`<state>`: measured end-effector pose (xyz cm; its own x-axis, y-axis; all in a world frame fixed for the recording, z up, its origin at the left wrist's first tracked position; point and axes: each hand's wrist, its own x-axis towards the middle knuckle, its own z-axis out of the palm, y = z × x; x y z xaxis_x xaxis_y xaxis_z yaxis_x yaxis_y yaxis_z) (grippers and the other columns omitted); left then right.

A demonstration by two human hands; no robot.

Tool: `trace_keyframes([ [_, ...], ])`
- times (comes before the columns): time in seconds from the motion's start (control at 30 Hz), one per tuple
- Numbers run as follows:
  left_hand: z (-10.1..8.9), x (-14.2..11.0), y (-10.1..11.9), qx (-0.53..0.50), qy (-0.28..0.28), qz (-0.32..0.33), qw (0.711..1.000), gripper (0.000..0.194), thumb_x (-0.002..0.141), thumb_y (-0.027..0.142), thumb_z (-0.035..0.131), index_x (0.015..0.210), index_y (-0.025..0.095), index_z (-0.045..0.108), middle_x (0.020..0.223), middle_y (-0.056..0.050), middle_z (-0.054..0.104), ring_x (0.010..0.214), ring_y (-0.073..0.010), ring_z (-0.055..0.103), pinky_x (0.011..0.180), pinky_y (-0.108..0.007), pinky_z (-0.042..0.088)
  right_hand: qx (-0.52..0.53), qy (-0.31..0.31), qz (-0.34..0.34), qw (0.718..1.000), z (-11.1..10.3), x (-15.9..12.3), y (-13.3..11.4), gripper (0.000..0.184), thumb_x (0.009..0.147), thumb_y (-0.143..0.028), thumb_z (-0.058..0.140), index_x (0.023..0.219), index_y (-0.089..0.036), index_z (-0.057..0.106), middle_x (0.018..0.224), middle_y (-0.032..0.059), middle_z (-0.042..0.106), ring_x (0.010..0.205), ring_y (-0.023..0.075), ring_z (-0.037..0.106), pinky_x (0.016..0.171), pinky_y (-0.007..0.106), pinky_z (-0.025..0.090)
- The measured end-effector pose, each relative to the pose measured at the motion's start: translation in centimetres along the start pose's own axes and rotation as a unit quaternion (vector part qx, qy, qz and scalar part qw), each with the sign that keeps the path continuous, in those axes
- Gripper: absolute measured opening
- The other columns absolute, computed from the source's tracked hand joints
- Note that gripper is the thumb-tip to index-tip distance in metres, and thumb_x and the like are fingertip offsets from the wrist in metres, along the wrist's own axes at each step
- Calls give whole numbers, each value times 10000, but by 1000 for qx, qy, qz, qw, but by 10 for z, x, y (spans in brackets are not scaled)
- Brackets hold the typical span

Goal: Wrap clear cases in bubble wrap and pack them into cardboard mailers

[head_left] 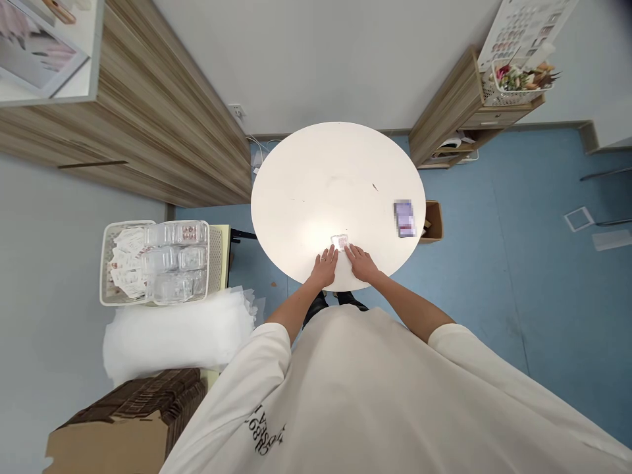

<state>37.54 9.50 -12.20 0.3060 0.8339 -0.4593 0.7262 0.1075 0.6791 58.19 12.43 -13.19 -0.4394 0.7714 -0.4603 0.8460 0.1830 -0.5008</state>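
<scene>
1. A small transparent packet (340, 242) is lying close to my edge of the surface (336, 158).
2. My left fingers (325, 254) and right fingers (356, 251), slightly spread, are touching it.
3. Room's stretching toward the far edge!

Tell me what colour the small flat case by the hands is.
The small flat case looks clear with a pinkish patch; the head view shows it.

A loose off-white top (355, 388) has short sleeves (269, 349) and black printed lettering (264, 431) on its left side; dark trousers (350, 300) show beyond the hem. A small ring (323, 259) circles a finger of the left hand (324, 266).
</scene>
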Motion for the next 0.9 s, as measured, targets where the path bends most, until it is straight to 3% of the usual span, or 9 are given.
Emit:
trace_keyframes([
  [0.33,3,2,5,-22,12,-2,1000,872,792,186,530,1626,214,275,1718,-95,136,1583,-365,47,1252,-592,97,-22,-4,7,1000,6,3,-1,904,798,-174,527,1641,-264,210,1706,55,206,1566,313,172,1218,560,257],
  [0.57,-4,21,1,-21,-3,-13,1000,878,802,228,565,1628,201,267,1726,-74,89,1557,-425,110,1220,-630,185,-31,-15,26,999,-2,10,-6,908,822,-195,520,1652,-236,155,1693,99,240,1528,358,232,1187,571,294],
  [0.73,-8,24,1,125,-41,-12,991,911,840,179,498,1657,196,93,1732,-60,-20,1527,-405,205,1156,-598,320,-71,-36,34,996,-8,8,-11,888,867,-186,458,1659,-205,58,1695,116,223,1515,331,243,1160,519,351],
  [0.9,-19,8,1,240,-55,-30,969,914,876,141,457,1653,202,-21,1723,-85,-109,1474,-362,342,1087,-492,416,-87,-39,43,994,-22,3,-10,812,924,-210,409,1656,-162,58,1695,145,196,1496,321,285,1136,455,383],
])
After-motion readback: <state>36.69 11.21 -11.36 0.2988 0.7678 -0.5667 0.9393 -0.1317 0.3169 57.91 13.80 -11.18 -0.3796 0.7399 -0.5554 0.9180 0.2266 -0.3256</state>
